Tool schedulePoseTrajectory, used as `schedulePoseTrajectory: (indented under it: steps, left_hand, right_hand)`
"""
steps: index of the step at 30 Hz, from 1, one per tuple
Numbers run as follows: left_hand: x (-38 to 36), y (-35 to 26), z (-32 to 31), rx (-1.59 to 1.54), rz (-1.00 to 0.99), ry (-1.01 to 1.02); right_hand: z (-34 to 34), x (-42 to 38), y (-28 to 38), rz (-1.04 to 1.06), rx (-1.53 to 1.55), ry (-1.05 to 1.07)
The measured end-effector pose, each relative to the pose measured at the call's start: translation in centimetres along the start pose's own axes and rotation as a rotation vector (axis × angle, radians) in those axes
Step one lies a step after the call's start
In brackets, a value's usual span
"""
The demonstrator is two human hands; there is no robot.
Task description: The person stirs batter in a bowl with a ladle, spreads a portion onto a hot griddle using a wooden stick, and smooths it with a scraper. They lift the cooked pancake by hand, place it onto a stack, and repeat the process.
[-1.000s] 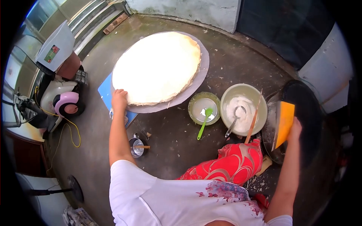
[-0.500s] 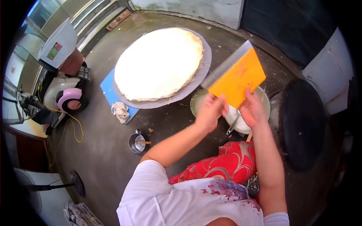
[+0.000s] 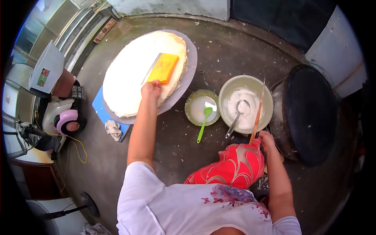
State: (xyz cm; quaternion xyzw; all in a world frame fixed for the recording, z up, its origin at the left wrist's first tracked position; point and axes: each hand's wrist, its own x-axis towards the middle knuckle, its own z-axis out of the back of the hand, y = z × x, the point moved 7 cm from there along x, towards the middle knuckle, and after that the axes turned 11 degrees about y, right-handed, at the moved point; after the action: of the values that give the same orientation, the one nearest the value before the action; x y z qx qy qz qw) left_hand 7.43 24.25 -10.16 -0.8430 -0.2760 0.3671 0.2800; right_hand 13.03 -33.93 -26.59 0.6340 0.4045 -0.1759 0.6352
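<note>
My left hand [image 3: 151, 91] is closed on the lower edge of a yellow dough scraper [image 3: 164, 67] with a metal blade. The scraper is over the top of a large, thick, pale round of what looks like stacked flatbread [image 3: 137, 78]; whether it touches cannot be told. Beneath the round is a grey disc [image 3: 188, 70]. My right hand [image 3: 268, 141], fingers curled, is at the lower end of a thin wooden stick [image 3: 258, 111]. That stick leans across a pale green bowl [image 3: 224, 92] of white powder [image 3: 246, 111], in which a metal spoon [image 3: 235, 121] rests.
A smaller bowl [image 3: 188, 105] of whitish liquid has a green spoon [image 3: 203, 123] in it. A large black round lid or pan [image 3: 313, 117] stands at right. A crumpled cloth [image 3: 113, 130] lies on a blue board [image 3: 98, 103]. A scooter [image 3: 64, 103] is at left.
My left hand has carried the scraper left over the pale round. My right hand has left the scraper and dropped to the stick's lower end. The view has shifted, and my arm hides the metal pot.
</note>
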Motion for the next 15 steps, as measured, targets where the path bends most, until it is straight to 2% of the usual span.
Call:
schedulePoseTrajectory:
  steps: [1, 3, 5, 6, 8, 9, 11, 14, 15]
  left_hand:
    - [-1.0, 0.1, -0.4, -0.019, 0.020, -0.015]
    - [-4.2, 0.3, -1.6, -0.026, 0.039, -0.033]
    - [-8.7, -0.2, -3.2, 0.431, -0.175, -0.020]
    - [-8.9, 1.0, -2.6, 0.439, -0.174, -0.020]
    - [-11.1, 0.8, -6.1, 1.549, -0.859, 0.076]
    - [-11.6, 1.4, -6.7, 1.554, -0.856, 0.077]
    - [-13.6, 3.7, -10.1, 2.020, -1.023, 0.193]
    - [-12.5, 6.4, -10.7, 2.216, -1.033, 0.292]
    - [-11.9, 6.9, -10.8, 2.261, -0.977, 0.314]
  right_hand:
    - [0.1, 0.9, -1.5, -0.007, 0.003, 0.002]
    - [1.2, 2.0, -3.4, 0.024, -0.151, -0.191]
    - [2.2, 4.1, -6.2, 0.024, -0.207, -0.239]
    - [2.2, 3.9, -6.1, 0.031, -0.276, -0.290]
    - [0.1, 1.6, -4.8, -0.041, -0.147, -0.245]
    - [-1.5, 0.1, -3.8, -0.105, -0.024, -0.202]
    - [-2.2, -0.4, -3.5, -0.124, 0.052, -0.158]
    - [-3.6, -0.7, -3.2, -0.126, 0.174, -0.098]
    - [-3.8, -0.7, -3.2, -0.113, 0.212, -0.079]
